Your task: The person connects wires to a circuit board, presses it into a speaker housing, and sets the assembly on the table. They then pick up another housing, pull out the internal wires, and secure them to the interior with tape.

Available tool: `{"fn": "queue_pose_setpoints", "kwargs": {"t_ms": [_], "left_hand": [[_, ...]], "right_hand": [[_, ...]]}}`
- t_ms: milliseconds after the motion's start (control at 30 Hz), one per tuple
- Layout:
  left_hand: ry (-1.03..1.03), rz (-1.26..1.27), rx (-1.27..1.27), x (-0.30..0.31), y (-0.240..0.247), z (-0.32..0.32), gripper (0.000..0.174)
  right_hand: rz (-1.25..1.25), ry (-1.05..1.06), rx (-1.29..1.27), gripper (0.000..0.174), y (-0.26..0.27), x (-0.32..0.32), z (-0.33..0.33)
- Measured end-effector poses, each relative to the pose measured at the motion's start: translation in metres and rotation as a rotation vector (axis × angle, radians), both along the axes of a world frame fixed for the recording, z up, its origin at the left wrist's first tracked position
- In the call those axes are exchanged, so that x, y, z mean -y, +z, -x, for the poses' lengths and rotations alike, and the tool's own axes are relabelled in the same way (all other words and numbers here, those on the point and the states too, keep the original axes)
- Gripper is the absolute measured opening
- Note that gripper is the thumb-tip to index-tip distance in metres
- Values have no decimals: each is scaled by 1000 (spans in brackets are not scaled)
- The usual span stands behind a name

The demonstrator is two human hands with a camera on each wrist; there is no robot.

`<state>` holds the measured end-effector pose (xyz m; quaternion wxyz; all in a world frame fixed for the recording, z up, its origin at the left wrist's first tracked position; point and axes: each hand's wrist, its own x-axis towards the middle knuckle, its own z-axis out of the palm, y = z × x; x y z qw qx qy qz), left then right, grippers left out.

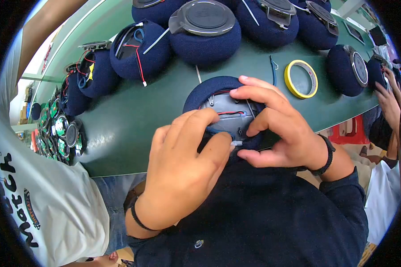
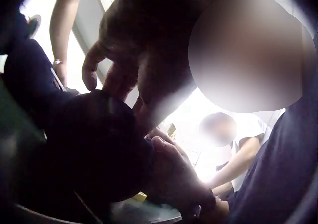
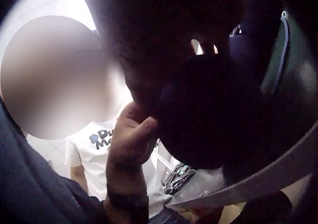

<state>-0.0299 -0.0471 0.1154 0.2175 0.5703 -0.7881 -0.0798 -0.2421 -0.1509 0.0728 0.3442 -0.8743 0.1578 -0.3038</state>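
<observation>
In the head view a round navy fabric-covered housing (image 1: pixel 213 89) lies on the green table, its grey inside facing up with red wires and a blue cable across it. The left hand (image 1: pixel 182 158) reaches in from the lower left, thumb and fingers bent around the blue cable at the opening; a small white connector (image 1: pixel 237 143) shows by the thumb tip. On the right side of the housing, the right hand (image 1: pixel 289 127) holds the rim with spread, bent fingers. Both wrist views are dark; the housing (image 2: pixel 94 149) is only a silhouette under the left hand (image 2: pixel 149 60).
More navy housings (image 1: pixel 205 44) stand along the back. A yellow tape roll (image 1: pixel 301 79) and a blue cable (image 1: pixel 273 71) lie to the right. Round parts with green boards (image 1: pixel 58 129) are piled at the left. One person in white (image 1: pixel 53 191) stands left; others are at right.
</observation>
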Motion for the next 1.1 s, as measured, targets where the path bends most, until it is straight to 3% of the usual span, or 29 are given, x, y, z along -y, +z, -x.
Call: {"fn": "queue_pose_setpoints", "kwargs": {"t_ms": [200,300,533,667,733,800,867,933,1000,1100], "left_hand": [[128,42,-152,1,-12,18,27],[10,63,-55,7,-10,12,25],[-3,16,-29,7,-5,7,24],[-13,-7,-18,6,1,1,29],[-31,-9,-26,5,3,-5,32],[-12,-11,-18,1,1,-11,37],[-29,15,-47,-2,-1,-12,38],[15,185,-72,-10,-3,-9,36],[3,337,-262,-29,-15,-3,27],[-250,224,-493,-36,-22,18,26]], "right_hand": [[-51,-61,-39,28,5,-7,-6],[12,-138,-83,28,8,-14,-6],[235,-254,-322,30,35,-21,-8],[202,-150,-178,38,33,-20,-7],[43,-178,-28,32,26,-18,4],[64,-312,-142,28,19,-7,33],[248,-535,-327,32,16,3,60],[263,-685,-460,33,2,6,85],[274,-679,-504,33,-4,10,101],[268,-605,-456,29,-21,16,111]]}}
